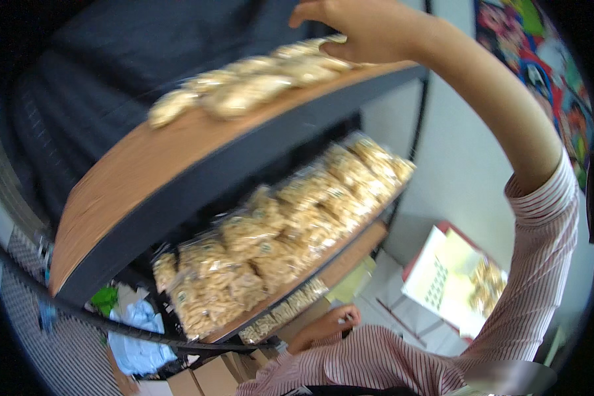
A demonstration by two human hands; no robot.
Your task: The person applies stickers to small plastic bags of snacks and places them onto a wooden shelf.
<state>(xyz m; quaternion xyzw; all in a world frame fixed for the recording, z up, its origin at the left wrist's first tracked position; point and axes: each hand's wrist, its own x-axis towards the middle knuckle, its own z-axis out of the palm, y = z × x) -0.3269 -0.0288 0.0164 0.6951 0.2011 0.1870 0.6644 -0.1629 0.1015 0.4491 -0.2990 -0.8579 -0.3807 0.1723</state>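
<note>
My right hand [354,24] reaches over the wooden top shelf [143,153], its fingers spread around the far end of a row of clear packets of pale food [250,94]. The thumb overlaps a packet; whether it touches is unclear. Nothing is seen gripped, though part of the hand is cut off by the picture's top edge. Low in front of my body is my left hand [334,319], with its fingers curled; whether it holds anything cannot be told. Between the hands, a lower shelf bears stacked clear bags of pale, snack-like pieces [282,237].
More small packets [282,312] lie on a shelf below. At the right, a red-edged table [425,292] bears papers and a bag. Cardboard boxes [213,378] and a light blue plastic bag [141,341] are at the lower left. Dark cloth [104,64] hangs behind the top shelf.
</note>
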